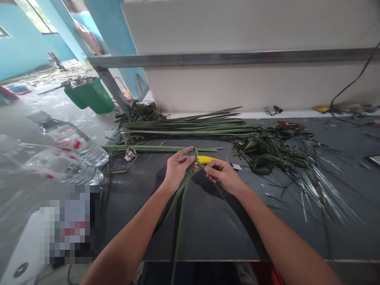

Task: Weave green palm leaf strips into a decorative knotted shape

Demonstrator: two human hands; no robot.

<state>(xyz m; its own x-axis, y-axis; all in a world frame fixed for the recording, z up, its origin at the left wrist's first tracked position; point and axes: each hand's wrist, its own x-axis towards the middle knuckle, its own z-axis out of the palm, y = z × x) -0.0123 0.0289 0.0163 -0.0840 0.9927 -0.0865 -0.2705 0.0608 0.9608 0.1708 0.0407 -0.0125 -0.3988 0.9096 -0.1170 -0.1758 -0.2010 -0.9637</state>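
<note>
Over the middle of the dark table, my left hand [179,165] pinches the upper part of some long green leaf strips [184,186], whose loose ends hang toward the table's front edge. Close by on the right, my right hand [222,173] has its fingers pressed together on a short end of the same strips. A thin stem or wire trails down below my right hand. Just behind both hands lies a yellow-handled cutter [208,159], its handle partly hidden by my fingers.
Long green leaves [184,128] lie along the back of the table [225,237]. Woven dark-green leaf pieces [267,152] with clear thin sticks are at the right. Water bottles [74,142] stand at the left, with a green bin [95,97] beyond.
</note>
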